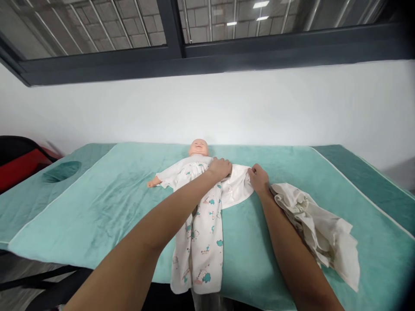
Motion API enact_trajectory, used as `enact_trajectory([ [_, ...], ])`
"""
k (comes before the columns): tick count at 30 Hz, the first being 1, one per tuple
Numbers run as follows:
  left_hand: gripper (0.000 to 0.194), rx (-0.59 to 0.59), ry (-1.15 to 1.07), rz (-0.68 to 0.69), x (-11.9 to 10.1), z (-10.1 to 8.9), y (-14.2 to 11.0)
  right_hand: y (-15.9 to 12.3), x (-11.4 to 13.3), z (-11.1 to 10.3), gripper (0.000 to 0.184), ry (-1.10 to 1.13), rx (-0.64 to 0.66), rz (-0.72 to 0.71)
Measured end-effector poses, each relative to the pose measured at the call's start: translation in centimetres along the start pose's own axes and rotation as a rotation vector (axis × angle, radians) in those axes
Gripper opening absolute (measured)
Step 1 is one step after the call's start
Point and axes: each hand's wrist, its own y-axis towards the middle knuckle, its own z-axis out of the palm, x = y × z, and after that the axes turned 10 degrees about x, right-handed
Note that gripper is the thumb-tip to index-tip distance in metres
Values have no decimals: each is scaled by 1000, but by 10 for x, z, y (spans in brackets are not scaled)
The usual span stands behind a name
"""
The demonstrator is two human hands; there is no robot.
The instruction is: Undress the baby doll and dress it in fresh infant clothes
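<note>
The doll (pixel 198 148) lies on its back, head towards the wall (pixel 227 103), in a white top, with the patterned clothing (pixel 207 242) running down from its chest past the near edge of the green cover (pixel 123 216). Beside the doll's chest, on the right, the white cloth (pixel 236 194) spreads outward. My left hand (pixel 220 168) sits at its inner end, against the doll's shoulder, fingers curled nearly closed, though I cannot tell whether the hidden tips grip anything. My right hand (pixel 258 178), farther right of the doll, pinches the outer edge between closed thumb and fingers. Well right of the doll, beside my right forearm, lies the crumpled off-white fabric (pixel 324 233); beyond the doll's head, the window frame (pixel 175 65) tops the wall
</note>
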Motion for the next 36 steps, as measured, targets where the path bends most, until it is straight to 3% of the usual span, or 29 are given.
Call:
enact_trajectory([
  [9,29,-117,75,-45,41,-19,-35,-2,3,-5,24,112,-103,67],
  [13,29,-143,73,-78,48,-25,-44,1,0,-4,24,178,-151,90],
  [16,37,-175,-31,-118,38,-26,-42,3,-3,-2,23,218,-149,68],
  [21,33,-152,-149,-90,-1,-20,-37,4,-5,-2,30,243,-133,-1],
  [23,31,-146,-227,-35,-8,-18,-48,3,-1,-5,32,229,-157,-37],
  [25,31,-227,-411,15,-3,-13,-70,-3,6,-7,29,191,-198,-117],
  [28,29,-491,-739,-10,26,6,-111,-22,24,-3,28,116,-168,-386],
  [31,26,-685,-1013,-257,63,45,-144,-48,44,11,28,206,86,-579],
  [34,38,-662,-1364,-407,86,92,-160,-70,56,28,33,341,365,-535],
  [36,45,-636,-1563,-363,92,115,-162,-76,60,37,40,373,468,-486],
])
